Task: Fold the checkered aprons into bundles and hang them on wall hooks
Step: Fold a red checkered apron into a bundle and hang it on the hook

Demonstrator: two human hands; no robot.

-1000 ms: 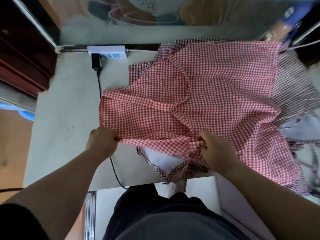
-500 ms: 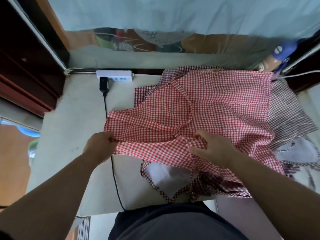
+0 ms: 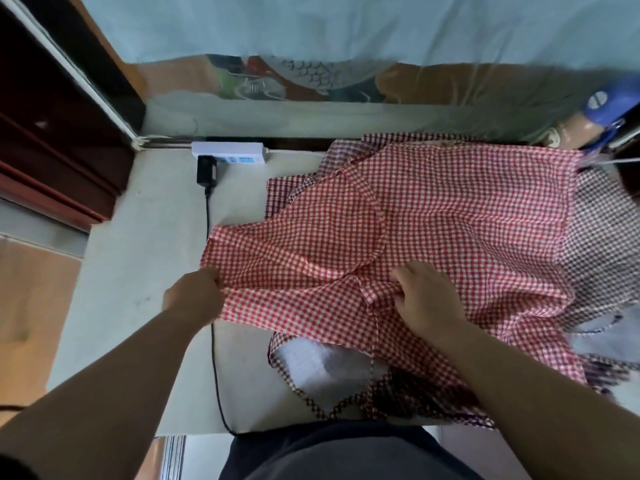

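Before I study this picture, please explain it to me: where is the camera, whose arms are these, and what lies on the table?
There is no machine here. A person wears a wide-angle camera on the head, so the picture looks down along their own two arms. The left hand grips the left edge of a red checkered apron, and the right hand pinches a fold near its middle. The apron lies spread on a pale table, on top of darker checkered aprons. At the back of the table lies a white power strip with a black plug in it. Its cable runs toward the person.
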